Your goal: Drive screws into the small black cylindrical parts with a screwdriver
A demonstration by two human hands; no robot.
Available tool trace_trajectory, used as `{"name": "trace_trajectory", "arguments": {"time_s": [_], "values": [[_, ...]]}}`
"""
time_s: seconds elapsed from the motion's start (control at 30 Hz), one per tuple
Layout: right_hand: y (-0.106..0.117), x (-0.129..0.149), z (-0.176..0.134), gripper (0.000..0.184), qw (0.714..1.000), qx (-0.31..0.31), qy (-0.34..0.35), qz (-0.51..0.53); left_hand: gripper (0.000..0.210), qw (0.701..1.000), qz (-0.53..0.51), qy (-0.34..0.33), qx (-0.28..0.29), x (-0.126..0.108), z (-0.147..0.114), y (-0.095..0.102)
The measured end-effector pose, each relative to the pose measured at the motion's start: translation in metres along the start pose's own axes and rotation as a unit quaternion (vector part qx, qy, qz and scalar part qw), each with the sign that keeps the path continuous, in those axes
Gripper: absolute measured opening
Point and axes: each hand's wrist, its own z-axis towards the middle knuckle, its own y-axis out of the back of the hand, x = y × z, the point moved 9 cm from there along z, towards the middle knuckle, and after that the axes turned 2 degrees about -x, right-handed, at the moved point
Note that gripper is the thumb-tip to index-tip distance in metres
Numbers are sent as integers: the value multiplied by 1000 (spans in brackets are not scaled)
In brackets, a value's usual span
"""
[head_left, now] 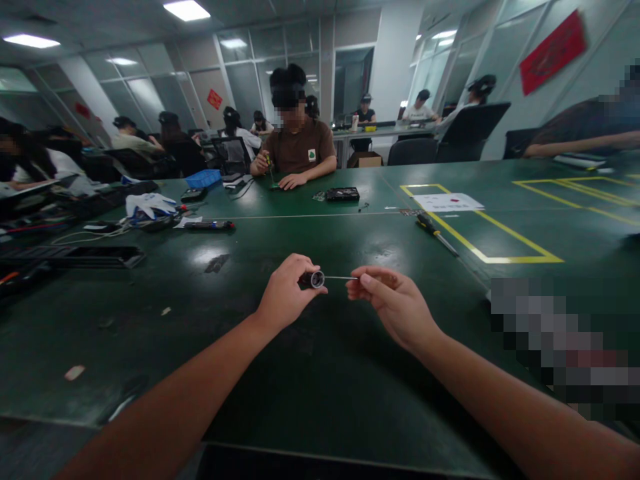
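L hand [287,293]: grasping dark cyl. part [314,279], round hollow end toward my cam.
R hand [395,300]: fingertips pinching thin metal rod [340,277]; its left end is at part's rim, contact I can't tell.
Cyl. part pos.: mid-view, over green tbl [280,400].
Screwdriver [436,233]: on tbl, far right.
Gloves [150,205]: white/blue, far left.
Co-worker [300,140]: far side, seated.

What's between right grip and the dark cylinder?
Head view: a thin metal shaft, held in the right grip, spans the gap toward the dark cylinder in the left grip. Can't tell if its tip touches.
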Motion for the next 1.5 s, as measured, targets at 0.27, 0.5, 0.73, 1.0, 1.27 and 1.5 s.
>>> {"name": "trace_trajectory", "arguments": {"time_s": [0.27, 0.5, 0.73, 1.0, 1.27, 1.5], "values": [[-4, 3, -4, 23, 995, 21, 36, -88, 35, 1000, 14, -6, 3, -3, 0, 0], [-8, 2, -4, 24, 997, 33, 16, -74, 34, 1000, 10, -13, 0, -3, 1, 1], [1, 4, 0, 20, 1000, 1, 8, 5, 36, 1000, 6, -4, -2, -2, 1, 2], [-1, 1, -1, 22, 999, 21, 22, -37, 36, 1000, 7, -7, 13, -5, 1, -1], [2, 3, 1, 19, 999, 27, 27, -34, 36, 1000, 7, -16, 14, -6, 1, -1], [-2, 7, 0, 20, 995, 35, 49, -79, 37, 1000, 17, -17, 19, -5, 1, -3]]}}
